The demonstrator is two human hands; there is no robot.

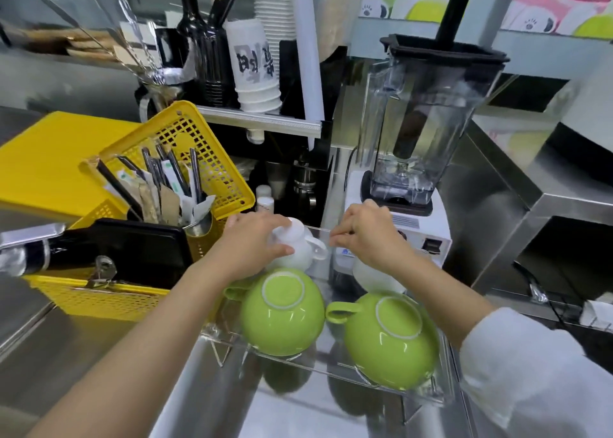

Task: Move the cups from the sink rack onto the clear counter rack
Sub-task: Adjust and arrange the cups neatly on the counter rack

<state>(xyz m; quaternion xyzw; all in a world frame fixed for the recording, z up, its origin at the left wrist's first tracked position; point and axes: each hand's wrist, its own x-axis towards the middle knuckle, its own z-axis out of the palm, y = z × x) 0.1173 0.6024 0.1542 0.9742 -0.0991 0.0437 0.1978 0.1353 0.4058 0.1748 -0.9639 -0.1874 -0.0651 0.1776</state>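
A clear acrylic rack (331, 368) stands on the steel counter. Two green cups lie upside down on its near side, one on the left (282, 315) and one on the right (391, 338). Behind the left green cup an upside-down white cup (303, 250) sits at the rack's back, and my left hand (255, 242) grips it from above. My right hand (368, 235) is over the back right of the rack, fingers pinched at the rack's thin back edge. Another white cup (371, 278) lies partly hidden under that wrist.
A yellow perforated basket (99, 295) with a black tray and a cutlery holder stands left of the rack. A blender (421, 132) on a white base sits just behind the rack. Stacked paper cups (255, 66) and dark bottles fill the shelf at the back.
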